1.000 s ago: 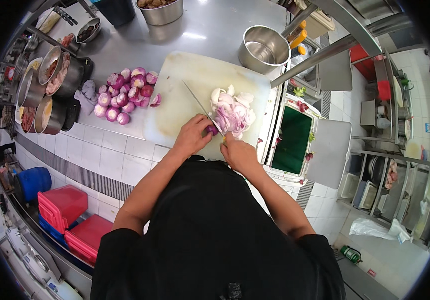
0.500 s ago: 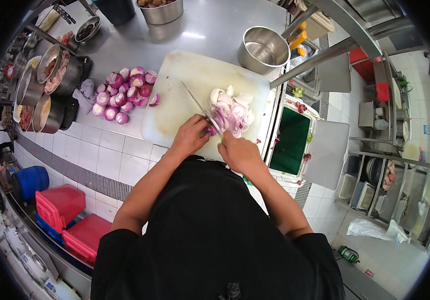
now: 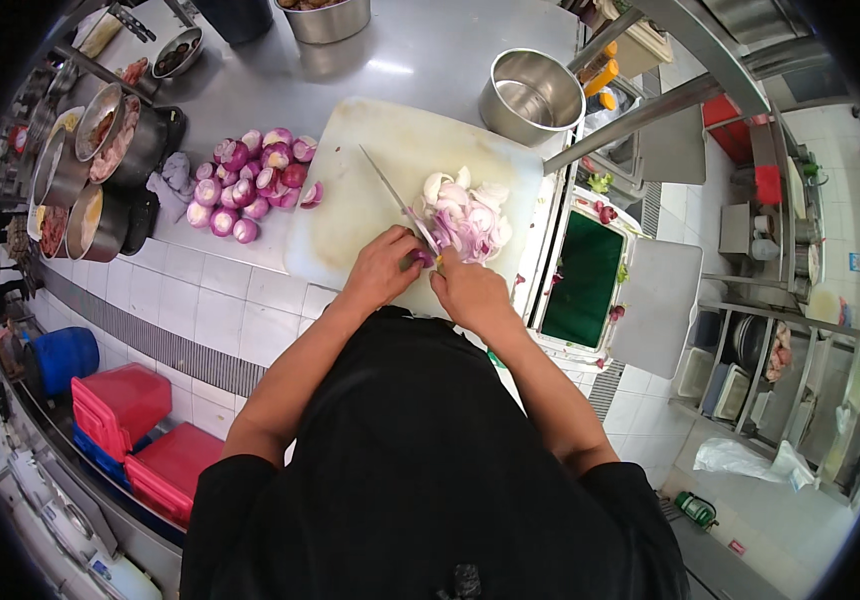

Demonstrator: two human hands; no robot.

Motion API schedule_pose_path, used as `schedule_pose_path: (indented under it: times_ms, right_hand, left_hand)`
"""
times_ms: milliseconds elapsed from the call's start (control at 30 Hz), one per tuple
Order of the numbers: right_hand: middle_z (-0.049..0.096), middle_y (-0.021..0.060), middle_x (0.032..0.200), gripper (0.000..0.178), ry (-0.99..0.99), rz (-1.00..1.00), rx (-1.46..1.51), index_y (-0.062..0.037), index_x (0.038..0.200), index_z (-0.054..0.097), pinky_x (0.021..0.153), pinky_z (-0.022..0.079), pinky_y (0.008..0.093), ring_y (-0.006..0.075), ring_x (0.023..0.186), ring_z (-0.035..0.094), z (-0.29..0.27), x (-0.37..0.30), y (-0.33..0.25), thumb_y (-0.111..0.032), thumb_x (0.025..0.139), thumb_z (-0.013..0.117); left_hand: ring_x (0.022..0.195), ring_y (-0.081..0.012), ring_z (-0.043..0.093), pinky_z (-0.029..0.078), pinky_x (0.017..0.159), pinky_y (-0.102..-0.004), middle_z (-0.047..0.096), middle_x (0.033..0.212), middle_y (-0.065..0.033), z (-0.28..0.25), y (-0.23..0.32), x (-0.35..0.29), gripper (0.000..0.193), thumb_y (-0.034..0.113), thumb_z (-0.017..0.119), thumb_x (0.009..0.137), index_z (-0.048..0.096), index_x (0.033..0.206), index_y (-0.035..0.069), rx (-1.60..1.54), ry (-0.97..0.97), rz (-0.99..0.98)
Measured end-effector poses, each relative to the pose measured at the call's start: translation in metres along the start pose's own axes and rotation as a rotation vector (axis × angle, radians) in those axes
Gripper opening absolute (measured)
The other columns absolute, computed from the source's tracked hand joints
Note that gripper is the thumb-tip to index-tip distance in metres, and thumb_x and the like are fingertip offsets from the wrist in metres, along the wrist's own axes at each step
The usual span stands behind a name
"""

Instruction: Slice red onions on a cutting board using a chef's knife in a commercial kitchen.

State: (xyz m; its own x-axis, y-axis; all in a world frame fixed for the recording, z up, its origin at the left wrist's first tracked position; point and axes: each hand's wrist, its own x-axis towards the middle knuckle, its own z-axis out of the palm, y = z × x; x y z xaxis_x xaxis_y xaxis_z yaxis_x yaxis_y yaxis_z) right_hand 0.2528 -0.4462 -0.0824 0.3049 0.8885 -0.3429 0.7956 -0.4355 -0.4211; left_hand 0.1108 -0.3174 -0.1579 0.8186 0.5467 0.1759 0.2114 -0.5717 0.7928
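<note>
My right hand [image 3: 475, 294] is closed round the handle of a kitchen knife [image 3: 386, 180], whose blade points away and to the left over the white cutting board [image 3: 335, 215]. Beside the blade, the curled fingers of my left hand [image 3: 386, 266] hold a piece of red onion [image 3: 420, 258], mostly hidden under them. Sliced onion [image 3: 467, 215] lies in a loose heap just right of the knife. A pile of peeled red onions [image 3: 250, 185] sits on the steel table left of the board, and one onion wedge [image 3: 312, 195] rests at the board's left edge.
A steel pot [image 3: 533, 97] stands at the board's far right corner. Right of the board is an open bin [image 3: 582, 280] with a green inside and onion scraps on its rim. Pots of food [image 3: 97, 225] and a grey cloth [image 3: 172, 184] lie left; a metal post [image 3: 630, 120] slants at right.
The knife's handle and my right hand have shifted slightly away and to the left. My left hand stays nearly in place on the onion piece.
</note>
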Motion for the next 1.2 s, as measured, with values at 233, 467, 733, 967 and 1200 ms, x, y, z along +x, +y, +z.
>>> schedule_pose_path:
  times_ms: [233,467,733,967,1200]
  right_hand:
    - [0.072,0.0256,0.081,0.034,0.067,0.018,0.060,-0.0024,0.120,0.055,0.072,0.055,0.0577,0.0448,0.079,0.072,0.023,-0.001,0.011,-0.030,0.101,0.059]
    - [0.073,0.0259,0.087,0.037,0.026,0.045,0.076,-0.0044,0.123,0.055,0.077,0.054,0.0575,0.0460,0.085,0.072,0.015,0.007,0.025,-0.035,0.101,0.058]
    - [0.073,0.0275,0.087,0.039,-0.005,0.047,0.170,-0.0037,0.125,0.052,0.077,0.054,0.0585,0.0472,0.085,0.071,0.008,-0.004,0.019,-0.035,0.102,0.057]
    - [0.072,0.0278,0.085,0.036,-0.114,0.046,0.054,-0.0022,0.119,0.054,0.074,0.054,0.0593,0.0474,0.082,0.072,-0.038,-0.034,-0.004,-0.034,0.102,0.056]
    - [0.073,0.0258,0.084,0.034,0.030,-0.005,0.027,-0.0020,0.119,0.056,0.070,0.055,0.0591,0.0459,0.077,0.072,-0.002,-0.002,0.010,-0.032,0.102,0.058]
  left_hand:
    - [0.103,-0.0337,0.067,0.056,0.088,-0.0422,0.065,0.114,-0.0118,-0.006,0.005,0.004,0.029,0.009,0.075,0.083,0.068,0.111,0.007,-0.034,-0.047,-0.008]
    - [0.096,-0.0320,0.070,0.056,0.081,-0.0417,0.069,0.104,-0.0117,-0.018,0.017,0.021,0.035,0.016,0.073,0.088,0.066,0.121,0.009,0.153,-0.278,-0.323]
    - [0.097,-0.0290,0.069,0.056,0.081,-0.0412,0.064,0.112,-0.0098,-0.026,-0.002,0.001,0.031,0.009,0.070,0.086,0.067,0.117,0.010,-0.119,-0.128,-0.154]
    - [0.100,-0.0314,0.066,0.056,0.086,-0.0419,0.061,0.111,-0.0092,-0.007,-0.001,0.007,0.027,0.008,0.072,0.084,0.067,0.111,0.009,0.003,-0.136,-0.036]
    - [0.099,-0.0321,0.066,0.055,0.085,-0.0424,0.061,0.109,-0.0099,0.000,-0.006,0.012,0.024,0.008,0.073,0.084,0.068,0.107,0.009,-0.061,-0.127,0.009]
